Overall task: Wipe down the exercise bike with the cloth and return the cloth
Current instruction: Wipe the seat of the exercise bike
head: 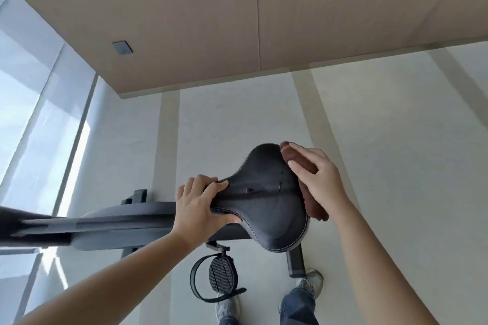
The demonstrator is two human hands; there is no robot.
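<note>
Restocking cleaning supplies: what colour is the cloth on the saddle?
Brown, seen in the head view: the cloth is pressed against the saddle's edge.

A pale tiled floor [383, 140] with darker stripes extends to a wood-panelled wall [184, 21]. A small grey wall plate [122, 47] is mounted on the panelling. A glazed window [31, 103] runs along the left edge, adjoining the panelling.

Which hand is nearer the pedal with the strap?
Left. The left hand grips the narrow nose of the saddle, almost directly above the pedal. The right hand presses the brown cloth on the saddle's far wide edge.
</note>
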